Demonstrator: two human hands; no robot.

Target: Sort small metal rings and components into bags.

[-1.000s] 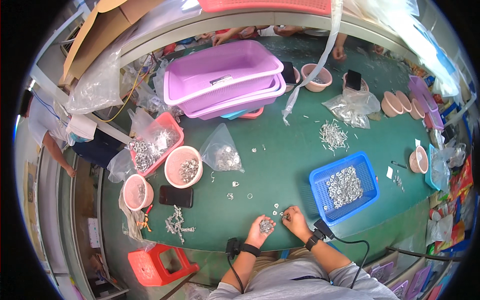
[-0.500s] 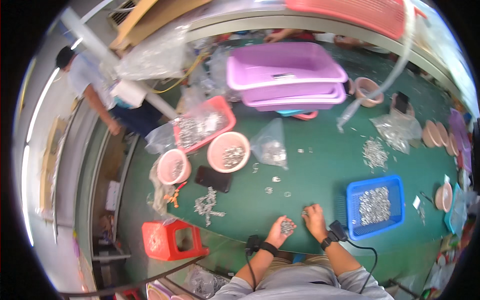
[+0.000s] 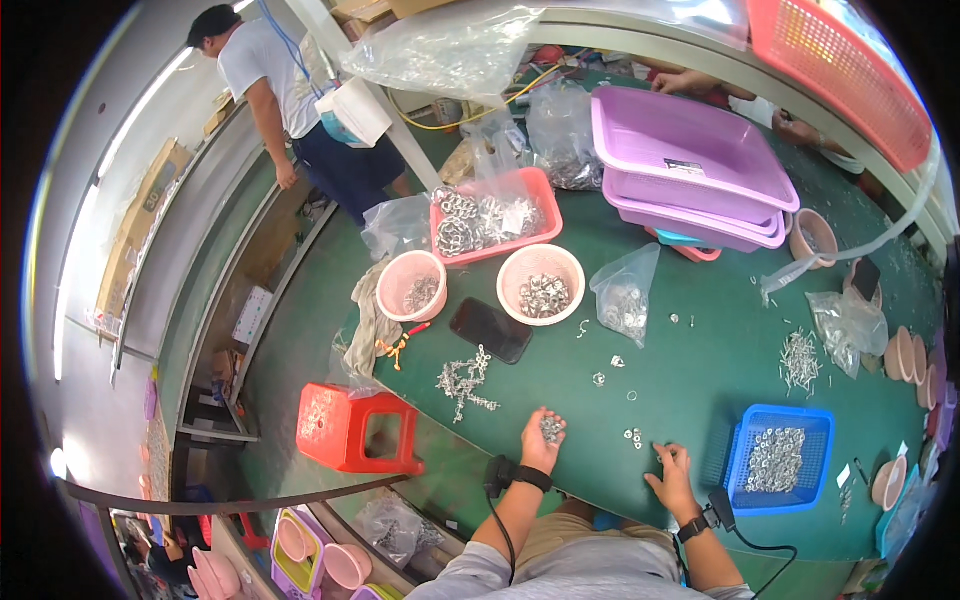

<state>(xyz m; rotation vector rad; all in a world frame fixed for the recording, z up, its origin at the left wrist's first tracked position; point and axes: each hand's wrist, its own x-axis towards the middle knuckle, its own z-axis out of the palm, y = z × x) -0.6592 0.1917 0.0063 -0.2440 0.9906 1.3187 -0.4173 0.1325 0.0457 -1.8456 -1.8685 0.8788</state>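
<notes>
A small heap of shiny metal pieces rests in my left hand, which is cupped palm up over the front of the green table. My right hand is at the table's front edge, its thumb and fingers apart and the fingertips near the surface. Between both hands lie several small metal rings. Right of my right hand stands a blue basket with many metal pieces in it. A chain-like pile of metal parts lies to the left.
Pink bowls with metal parts, a dark phone, a red tray and a plastic bag stand further back. Purple bins are stacked behind. A red stool is at the left; a person stands beyond.
The view has swung left, so the table appears shifted right. My right hand has moved away from my left, toward the blue basket. Small rings now show on the table between them.
</notes>
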